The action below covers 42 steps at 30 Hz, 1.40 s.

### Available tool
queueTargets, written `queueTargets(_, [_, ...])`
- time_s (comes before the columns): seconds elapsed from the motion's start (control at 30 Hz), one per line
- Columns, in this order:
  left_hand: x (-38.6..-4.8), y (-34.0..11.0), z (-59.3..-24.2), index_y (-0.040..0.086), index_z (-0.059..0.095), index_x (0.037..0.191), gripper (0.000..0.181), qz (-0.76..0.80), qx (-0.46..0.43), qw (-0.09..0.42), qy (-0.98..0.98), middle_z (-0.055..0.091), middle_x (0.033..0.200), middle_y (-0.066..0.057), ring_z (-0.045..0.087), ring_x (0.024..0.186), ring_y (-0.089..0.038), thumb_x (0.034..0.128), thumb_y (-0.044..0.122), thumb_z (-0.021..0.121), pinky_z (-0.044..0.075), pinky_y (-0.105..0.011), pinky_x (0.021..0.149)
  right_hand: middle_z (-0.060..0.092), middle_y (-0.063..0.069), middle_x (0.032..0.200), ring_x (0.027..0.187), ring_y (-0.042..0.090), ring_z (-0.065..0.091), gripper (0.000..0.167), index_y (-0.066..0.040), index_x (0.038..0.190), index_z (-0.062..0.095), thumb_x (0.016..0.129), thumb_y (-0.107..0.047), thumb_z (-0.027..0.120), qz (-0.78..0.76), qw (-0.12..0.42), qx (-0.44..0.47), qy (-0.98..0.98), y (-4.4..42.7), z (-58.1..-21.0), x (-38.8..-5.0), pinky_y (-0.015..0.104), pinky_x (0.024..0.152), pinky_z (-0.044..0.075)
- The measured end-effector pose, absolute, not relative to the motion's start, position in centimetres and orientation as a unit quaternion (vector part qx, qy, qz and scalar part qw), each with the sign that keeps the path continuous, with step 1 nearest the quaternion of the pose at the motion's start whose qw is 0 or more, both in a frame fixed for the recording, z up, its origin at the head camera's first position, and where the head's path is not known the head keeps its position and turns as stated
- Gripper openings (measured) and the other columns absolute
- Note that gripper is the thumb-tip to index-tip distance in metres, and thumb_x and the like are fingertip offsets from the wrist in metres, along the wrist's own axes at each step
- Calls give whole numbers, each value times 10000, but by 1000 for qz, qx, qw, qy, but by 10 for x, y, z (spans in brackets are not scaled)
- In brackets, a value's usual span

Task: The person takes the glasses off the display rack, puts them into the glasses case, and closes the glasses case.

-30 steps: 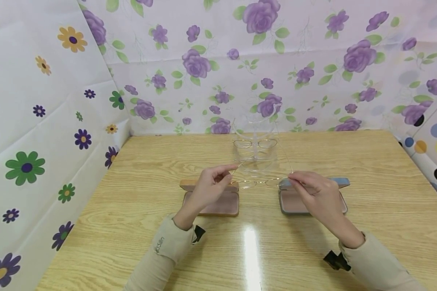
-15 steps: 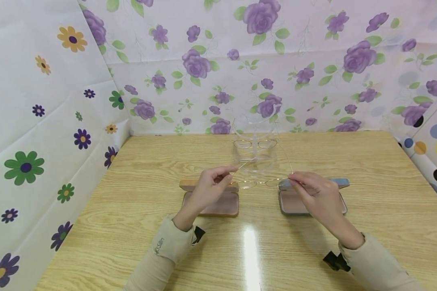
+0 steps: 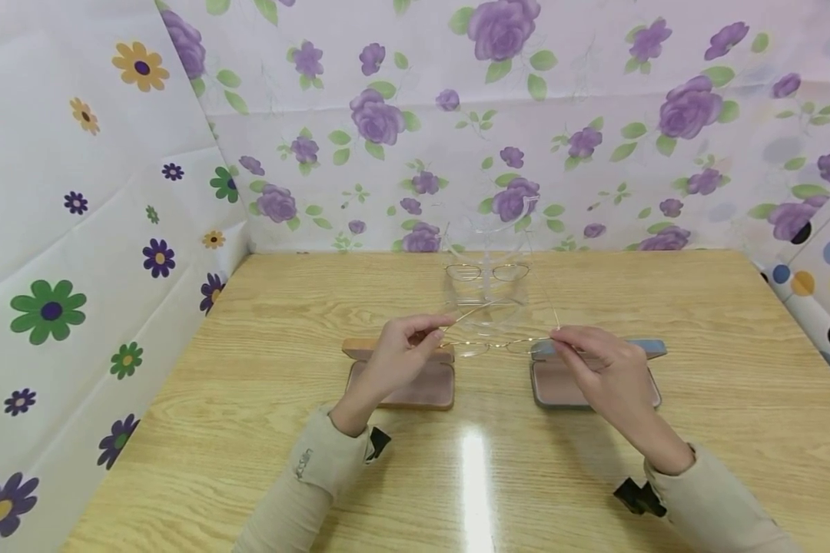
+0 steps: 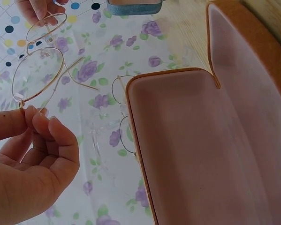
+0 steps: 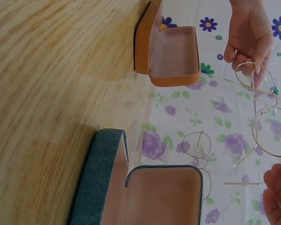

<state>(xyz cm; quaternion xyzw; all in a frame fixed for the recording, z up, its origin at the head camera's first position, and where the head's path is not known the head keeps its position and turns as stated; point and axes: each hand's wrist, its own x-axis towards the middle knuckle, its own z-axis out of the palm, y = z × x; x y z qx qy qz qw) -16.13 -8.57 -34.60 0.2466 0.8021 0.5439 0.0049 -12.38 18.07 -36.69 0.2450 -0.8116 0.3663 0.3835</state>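
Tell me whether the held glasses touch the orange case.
Apart: the left wrist view plainly shows flowered cloth in the gap between the held glasses and the orange case.

I see white glare (image 3: 476,491) streaking the table (image 3: 539,491), nearer than the fingers (image 3: 431,320); both wrist views look dimmer (greyish, too).

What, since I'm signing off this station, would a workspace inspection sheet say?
Surface: wood-grain table, with a bright glare streak near the front.
Job's things: held glasses with thin gold rims; second glasses on a clear stand; orange case and blue case, both open.
Clutter: nothing seen.
Hands: left hand and right hand each pinch one side of the held glasses.
Cables: nothing seen.
Surroundings: purple-rose sheet behind, daisy-print sheet at left, dotted sheet at right.
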Motion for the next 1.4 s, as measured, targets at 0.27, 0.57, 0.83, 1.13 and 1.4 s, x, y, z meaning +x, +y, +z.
queueTargets(0.27, [-162, -86, -347, 9, 637, 1119, 257, 542, 248, 8, 803, 631, 891, -134, 522, 695, -269, 905, -12, 497, 408, -218, 575, 693, 72, 844, 725, 195, 649, 251, -11, 856, 725, 635, 108, 733, 367, 392, 245, -808, 180, -366, -124, 106, 704, 452])
queueTargets(0.57, [-161, -85, -346, -9, 625, 1129, 250, 544, 232, 24, 806, 624, 902, -150, 496, 689, -242, 918, 6, 491, 378, -210, 574, 695, 56, 844, 727, 179, 651, 248, -26, 855, 728, 637, 92, 738, 366, 397, 246, -805, 180, -366, -125, 105, 702, 452])
queueTargets(0.83, [-144, -82, -316, -78, 612, 1100, 243, 536, 229, 32, 812, 620, 910, -189, 491, 691, -236, 906, -51, 468, 375, -207, 589, 695, 59, 842, 713, 185, 652, 242, -17, 852, 726, 637, 93, 737, 363, 397, 248, -805, 180, -366, -125, 106, 693, 458])
queueTargets(1.13, [-143, -83, -313, -76, 621, 1077, 230, 532, 235, 35, 813, 620, 924, -204, 445, 647, -123, 907, -49, 468, 371, -210, 584, 695, 62, 842, 725, 179, 654, 245, -24, 855, 728, 640, 93, 735, 364, 397, 247, -805, 180, -366, -126, 106, 694, 460])
queueTargets(1.4, [-145, -84, -315, -58, 621, 1076, 232, 534, 246, 51, 807, 512, 668, -129, 339, 527, -95, 923, -38, 448, 311, -206, 523, 695, 60, 847, 725, 190, 654, 246, -24, 860, 727, 641, 87, 738, 361, 392, 244, -810, 180, -366, -125, 112, 692, 462])
